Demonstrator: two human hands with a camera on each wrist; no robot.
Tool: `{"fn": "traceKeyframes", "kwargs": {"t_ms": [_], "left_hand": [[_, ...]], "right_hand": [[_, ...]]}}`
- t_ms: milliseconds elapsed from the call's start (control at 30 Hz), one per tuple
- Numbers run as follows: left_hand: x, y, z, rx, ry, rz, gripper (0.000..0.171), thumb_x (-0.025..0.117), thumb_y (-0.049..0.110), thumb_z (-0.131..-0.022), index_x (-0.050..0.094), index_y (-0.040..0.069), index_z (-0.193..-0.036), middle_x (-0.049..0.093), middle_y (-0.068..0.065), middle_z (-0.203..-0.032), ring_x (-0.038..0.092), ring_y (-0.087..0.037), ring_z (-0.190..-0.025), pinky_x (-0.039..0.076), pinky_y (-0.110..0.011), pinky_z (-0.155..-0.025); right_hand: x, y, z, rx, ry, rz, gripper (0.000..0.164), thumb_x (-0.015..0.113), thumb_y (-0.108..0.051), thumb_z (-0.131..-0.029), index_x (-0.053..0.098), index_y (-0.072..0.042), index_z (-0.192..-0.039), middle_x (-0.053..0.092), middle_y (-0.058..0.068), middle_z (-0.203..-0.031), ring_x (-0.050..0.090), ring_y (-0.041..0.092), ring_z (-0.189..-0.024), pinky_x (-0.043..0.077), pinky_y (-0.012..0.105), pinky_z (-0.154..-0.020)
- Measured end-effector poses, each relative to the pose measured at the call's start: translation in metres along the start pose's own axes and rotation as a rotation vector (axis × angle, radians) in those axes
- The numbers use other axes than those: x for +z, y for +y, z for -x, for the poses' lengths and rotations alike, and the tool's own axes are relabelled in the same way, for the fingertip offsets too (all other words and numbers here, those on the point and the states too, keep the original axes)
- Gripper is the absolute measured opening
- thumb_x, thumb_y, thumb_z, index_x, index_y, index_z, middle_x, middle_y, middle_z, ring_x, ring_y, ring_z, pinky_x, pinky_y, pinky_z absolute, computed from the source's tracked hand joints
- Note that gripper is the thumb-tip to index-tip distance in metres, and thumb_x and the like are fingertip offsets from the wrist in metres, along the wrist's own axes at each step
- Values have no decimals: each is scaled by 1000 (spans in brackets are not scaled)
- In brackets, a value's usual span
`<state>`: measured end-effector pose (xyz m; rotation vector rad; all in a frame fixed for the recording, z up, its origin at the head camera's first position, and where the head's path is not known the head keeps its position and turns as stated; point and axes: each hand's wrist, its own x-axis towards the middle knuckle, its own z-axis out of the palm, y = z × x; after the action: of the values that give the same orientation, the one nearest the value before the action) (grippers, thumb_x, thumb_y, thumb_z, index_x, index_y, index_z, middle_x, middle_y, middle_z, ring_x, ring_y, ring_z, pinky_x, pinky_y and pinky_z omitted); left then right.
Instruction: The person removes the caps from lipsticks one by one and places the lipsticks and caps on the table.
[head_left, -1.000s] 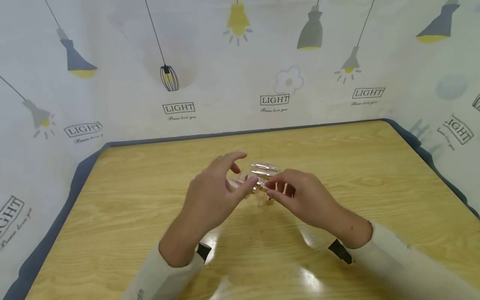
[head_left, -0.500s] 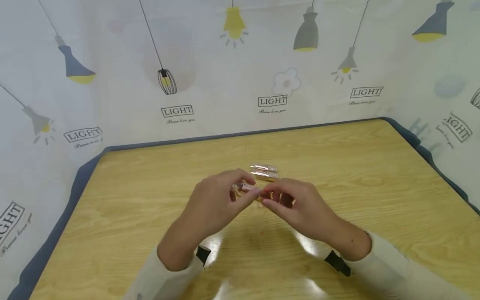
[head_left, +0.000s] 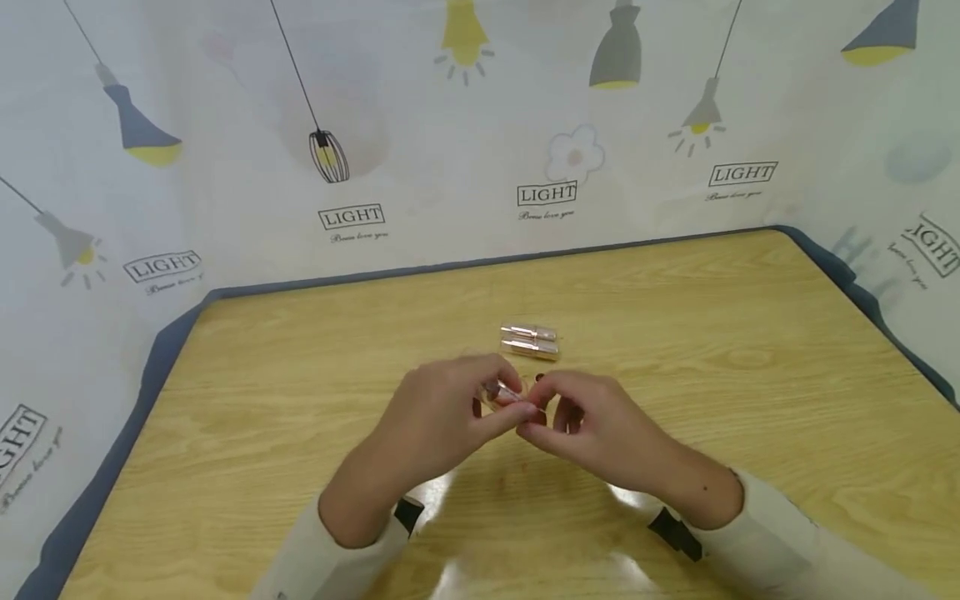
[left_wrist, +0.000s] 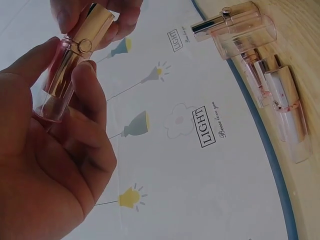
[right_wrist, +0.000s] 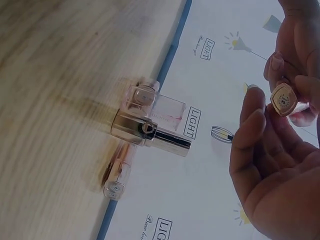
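Note:
A lipstick (left_wrist: 92,27) with a gold base and a clear cap (left_wrist: 52,107) is held between the two hands. My left hand (head_left: 438,408) grips it around the clear part with curled fingers and thumb. The fingers of my right hand (head_left: 600,417) pinch the gold base at the other end. In the right wrist view the lipstick's flat end (right_wrist: 284,99) faces the camera, with its label showing. In the head view the fingers cover most of it. Beyond the hands, two more lipsticks (head_left: 529,340) lie side by side on the wooden table (head_left: 300,350).
Close to the hands, a gold lipstick (right_wrist: 150,132) lies beside a clear piece (right_wrist: 167,110), seen in the right wrist view. A white wall cloth (head_left: 435,200) printed with lamps borders the table, along a dark blue edge (head_left: 360,279).
My left fingers have closed from a spread pose onto the lipstick. Both hands have shifted slightly nearer the body and come together. The two lipsticks behind have stayed put.

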<state>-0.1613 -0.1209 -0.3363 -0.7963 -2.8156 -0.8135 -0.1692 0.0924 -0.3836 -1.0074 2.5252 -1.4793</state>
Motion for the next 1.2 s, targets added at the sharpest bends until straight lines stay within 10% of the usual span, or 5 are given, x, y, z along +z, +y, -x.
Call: {"fn": "traceKeyframes", "kwargs": {"t_ms": [1200], "left_hand": [[4,12,1,-11,30,75,14,71,40,-92,72,27,-98,62,16,-80,52,0,-61,47,-21,-57]], "right_hand": [[-18,6,2,-190,-66,15,6,70,-15,-94,71,-17,-100,61,-9,-75,50,2,-64,47,19,-52]]}}
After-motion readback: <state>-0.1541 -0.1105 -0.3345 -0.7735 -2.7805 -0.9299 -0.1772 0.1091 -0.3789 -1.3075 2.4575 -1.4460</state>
